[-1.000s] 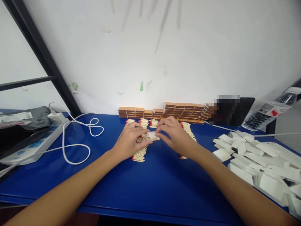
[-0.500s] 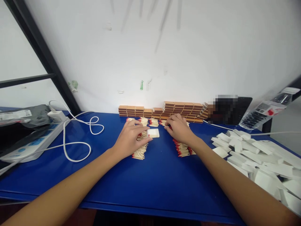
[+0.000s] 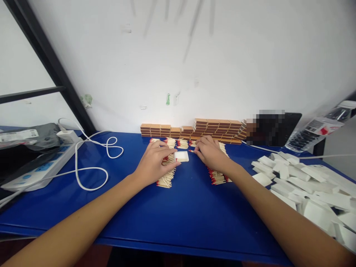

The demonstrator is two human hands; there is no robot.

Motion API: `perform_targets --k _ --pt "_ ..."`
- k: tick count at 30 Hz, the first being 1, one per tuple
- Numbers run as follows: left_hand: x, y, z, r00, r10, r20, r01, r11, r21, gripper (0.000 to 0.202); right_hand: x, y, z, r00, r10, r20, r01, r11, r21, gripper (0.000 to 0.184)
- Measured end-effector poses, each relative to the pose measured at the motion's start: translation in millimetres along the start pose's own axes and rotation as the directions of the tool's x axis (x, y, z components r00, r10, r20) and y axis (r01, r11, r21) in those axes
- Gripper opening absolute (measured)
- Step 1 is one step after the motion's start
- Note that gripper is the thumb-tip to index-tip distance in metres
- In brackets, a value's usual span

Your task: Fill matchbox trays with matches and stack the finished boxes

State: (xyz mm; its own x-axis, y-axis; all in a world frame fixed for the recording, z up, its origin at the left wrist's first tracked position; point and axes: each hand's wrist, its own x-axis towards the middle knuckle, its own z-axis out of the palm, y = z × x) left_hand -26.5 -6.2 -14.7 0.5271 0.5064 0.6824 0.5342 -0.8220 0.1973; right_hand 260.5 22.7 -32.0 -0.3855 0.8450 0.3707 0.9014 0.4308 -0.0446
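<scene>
My left hand rests on a pile of red-tipped matches on the blue table. Its fingertips pinch the left edge of a small white matchbox tray. My right hand lies curled over a second pile of matches just right of the tray. Its fingers pinch a few matches whose red tips stick out towards the tray.
Stacked brown matchboxes line the wall behind the hands. A heap of white trays covers the table's right side. A white power strip and a looped white cable lie at the left. A black device stands at the back right.
My right hand left the white tray and moved right onto the match pile, where it gathers matches. My left hand stayed on the tray's left edge.
</scene>
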Motion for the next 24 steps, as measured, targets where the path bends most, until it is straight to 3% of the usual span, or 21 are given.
perform_targets --k 3,9,24 --pt "0 -2 -0.1 1.0 -0.013 0.012 0.013 1.0 0.007 0.031 -3 -2 -3 0.999 -0.035 -0.024 0.037 0.995 0.096 0.02" --pt "0 -3 -0.8 0.999 -0.029 0.024 0.028 0.999 0.015 0.032 -6 -10 -8 0.99 -0.13 0.054 0.116 0.971 0.209 0.014" --pt "1 -5 -3.7 0.999 -0.039 0.01 0.038 0.998 0.055 0.033 -8 -7 -11 0.979 -0.158 0.131 0.128 0.968 0.214 0.012"
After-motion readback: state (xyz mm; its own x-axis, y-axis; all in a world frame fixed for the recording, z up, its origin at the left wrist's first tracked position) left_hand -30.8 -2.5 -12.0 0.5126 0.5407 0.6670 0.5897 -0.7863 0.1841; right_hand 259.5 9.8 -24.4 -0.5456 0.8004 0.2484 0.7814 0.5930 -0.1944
